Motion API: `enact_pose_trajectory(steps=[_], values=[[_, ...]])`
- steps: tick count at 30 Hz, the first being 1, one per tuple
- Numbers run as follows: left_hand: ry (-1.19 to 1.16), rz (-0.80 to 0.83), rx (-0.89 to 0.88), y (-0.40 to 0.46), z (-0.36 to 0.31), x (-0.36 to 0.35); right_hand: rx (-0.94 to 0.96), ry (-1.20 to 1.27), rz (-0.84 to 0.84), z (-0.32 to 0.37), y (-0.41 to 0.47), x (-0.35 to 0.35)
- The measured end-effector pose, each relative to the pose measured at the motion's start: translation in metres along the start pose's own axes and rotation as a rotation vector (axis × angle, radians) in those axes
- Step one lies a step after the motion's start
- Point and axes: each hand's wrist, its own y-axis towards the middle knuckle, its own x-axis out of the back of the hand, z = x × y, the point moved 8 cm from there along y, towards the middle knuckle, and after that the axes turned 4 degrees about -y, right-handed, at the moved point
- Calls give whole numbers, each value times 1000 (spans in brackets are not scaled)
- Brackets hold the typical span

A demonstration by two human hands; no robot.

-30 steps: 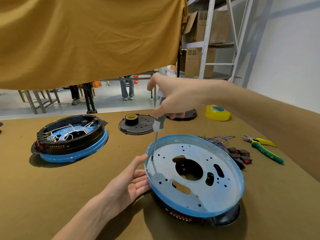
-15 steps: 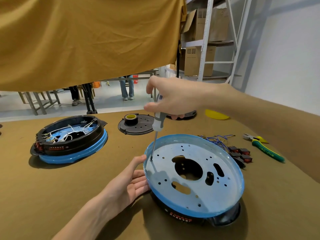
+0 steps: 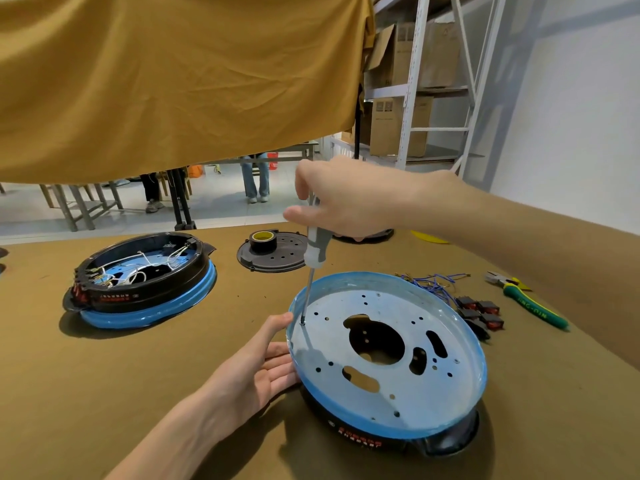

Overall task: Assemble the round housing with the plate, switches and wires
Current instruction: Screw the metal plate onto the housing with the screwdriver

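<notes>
A round black housing lies at the front right with a blue-rimmed metal plate on top. My right hand grips a grey-handled screwdriver upright, its tip in a hole at the plate's left edge. My left hand rests open against the plate's left rim, thumb on the edge. Blue wires and red-and-black switches lie just right of the plate.
A second housing with white wires inside sits at the left. A black disc carrying a tape roll lies behind. Green-handled pliers lie at the right. A mustard cloth hangs overhead.
My right hand has turned on the screwdriver handle and its arm now hides most of the yellow tape roll. Left hand and plate have stayed put.
</notes>
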Motion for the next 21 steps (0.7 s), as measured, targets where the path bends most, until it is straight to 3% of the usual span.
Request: enact_pose_trajectory(steps=[4,9,13,17,21], values=[[-7,11,6,1,0,-1,-4,211,179,4,0,-3],[-13,14,11,2,1,0,26,-97,25,12,10,2],[-5,43,10,1,1,-3,4,148,181,12,7,-1],[5,28,-16,-2,-1,-6,34,-72,72,20,12,3],[-1,55,-23,-5,-1,-8,13,91,182,20,10,2]])
